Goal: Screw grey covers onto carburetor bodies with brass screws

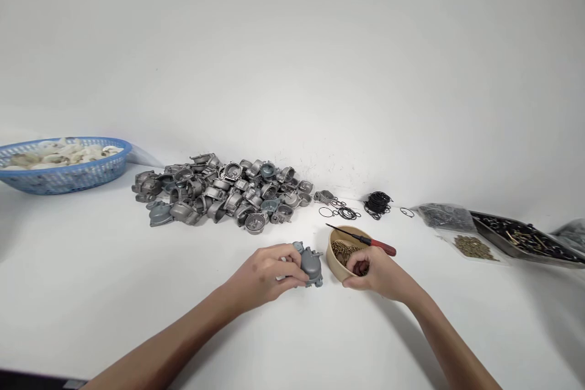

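Observation:
My left hand (269,274) is closed on a grey metal housing (311,265), its fingers on the left side of the part, which rests on the white table. Just to the right stands a tan bowl (337,265) holding many small brass-coloured screws (342,251). The fingers of my right hand (372,271) are curled inside the bowl at its right side; what they hold, if anything, is hidden. A screwdriver with a red and black handle (382,247) lies across the bowl's rim, its dark shaft pointing left.
Behind my hands lies a heap of grey metal housings (219,192). A blue basket (68,180) with whitish items stands far left. Black rings (378,203) lie near the wall. At right are a plastic bag (445,217), small brass parts (475,247) and a metal tray (516,248).

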The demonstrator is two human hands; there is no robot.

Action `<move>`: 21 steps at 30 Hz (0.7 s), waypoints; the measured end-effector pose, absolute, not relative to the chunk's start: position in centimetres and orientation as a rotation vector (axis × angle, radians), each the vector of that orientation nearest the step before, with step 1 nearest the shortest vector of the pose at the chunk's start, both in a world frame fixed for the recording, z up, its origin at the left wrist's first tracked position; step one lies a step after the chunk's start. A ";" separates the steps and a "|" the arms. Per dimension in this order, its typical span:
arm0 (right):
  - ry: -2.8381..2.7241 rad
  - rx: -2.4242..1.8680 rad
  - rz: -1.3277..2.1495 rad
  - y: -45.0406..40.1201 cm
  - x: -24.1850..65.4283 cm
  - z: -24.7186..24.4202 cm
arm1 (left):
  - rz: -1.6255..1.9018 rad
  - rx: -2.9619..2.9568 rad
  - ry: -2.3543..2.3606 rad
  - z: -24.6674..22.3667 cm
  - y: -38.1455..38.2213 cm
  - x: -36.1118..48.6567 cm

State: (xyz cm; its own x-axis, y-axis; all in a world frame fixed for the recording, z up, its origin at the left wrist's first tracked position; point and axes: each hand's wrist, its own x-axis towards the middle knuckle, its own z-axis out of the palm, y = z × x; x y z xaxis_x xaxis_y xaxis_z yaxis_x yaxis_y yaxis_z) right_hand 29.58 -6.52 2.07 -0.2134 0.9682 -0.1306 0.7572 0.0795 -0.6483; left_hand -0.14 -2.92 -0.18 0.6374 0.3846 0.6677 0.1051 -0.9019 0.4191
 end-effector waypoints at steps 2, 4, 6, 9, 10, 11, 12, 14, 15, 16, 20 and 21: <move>-1.977 -1.671 0.929 -6.6 29.4 2.1 | 1.145 2.514 0.427 -0.2 -3.0 -0.1; -1.916 -1.619 1.008 -6.6 29.4 2.0 | 1.149 2.516 0.448 -0.2 -3.0 0.0; -1.853 -1.572 1.094 -6.5 29.6 1.9 | 1.148 2.526 0.467 -0.2 -3.1 0.0; -1.773 -1.521 1.156 -6.5 30.0 1.9 | 1.140 2.542 0.518 -0.2 -3.2 0.1; -1.756 -1.507 1.163 -6.5 30.1 2.0 | 1.133 2.543 0.534 -0.3 -3.2 0.0; -1.744 -1.492 1.168 -6.5 30.2 2.1 | 1.125 2.542 0.543 -0.3 -3.2 0.0; -1.735 -1.478 1.174 -6.5 30.3 2.2 | 1.118 2.540 0.542 -0.3 -3.2 0.0; -1.718 -1.455 1.186 -6.5 30.5 2.3 | 1.113 2.540 0.524 -0.4 -3.2 -0.1; -1.711 -1.450 1.185 -6.6 30.5 2.4 | 1.112 2.541 0.515 -0.4 -3.2 -0.1; -1.705 -1.452 1.182 -6.6 30.6 2.4 | 1.110 2.540 0.509 -0.3 -3.2 -0.1; -1.680 -1.465 1.122 -6.5 30.9 2.2 | 1.055 2.477 0.508 -0.1 -3.3 -0.2; -1.669 -1.459 1.093 -6.4 30.9 2.1 | 1.035 2.448 0.504 0.0 -3.4 -0.2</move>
